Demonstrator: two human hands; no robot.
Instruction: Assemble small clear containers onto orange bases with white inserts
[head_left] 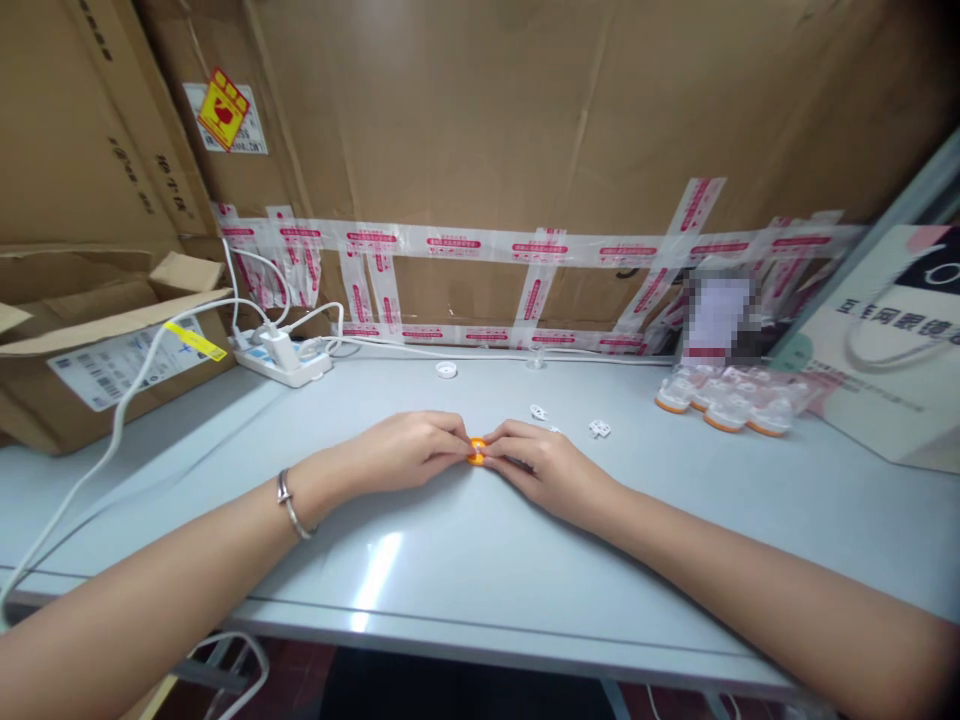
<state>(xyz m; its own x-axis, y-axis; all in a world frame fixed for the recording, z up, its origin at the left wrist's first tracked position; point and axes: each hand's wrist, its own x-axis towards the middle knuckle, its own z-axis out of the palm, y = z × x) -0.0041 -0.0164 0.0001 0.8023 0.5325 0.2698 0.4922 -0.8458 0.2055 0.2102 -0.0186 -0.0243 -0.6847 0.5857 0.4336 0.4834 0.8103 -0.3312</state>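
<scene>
Between my two hands, low over the middle of the table, is a small round orange cap-like piece [476,458] with something pale in its centre. My left hand [420,450] pinches its left side with the fingertips; a metal bracelet is on that wrist. From the other side the fingers of my right hand [544,465] close on the piece too. Small white plastic parts [599,429] lie just beyond my right hand, one of them partly hidden by it. A white round cap [446,370] rests farther back, near a small clear piece [535,358].
Clear containers with orange bases [726,420] stand at the back right beside a white printed bag [892,350]. A white power strip [281,362] with cables and an open cardboard box [112,350] are at left. Large taped cardboard [465,130] walls off the grey table's [600,600] back.
</scene>
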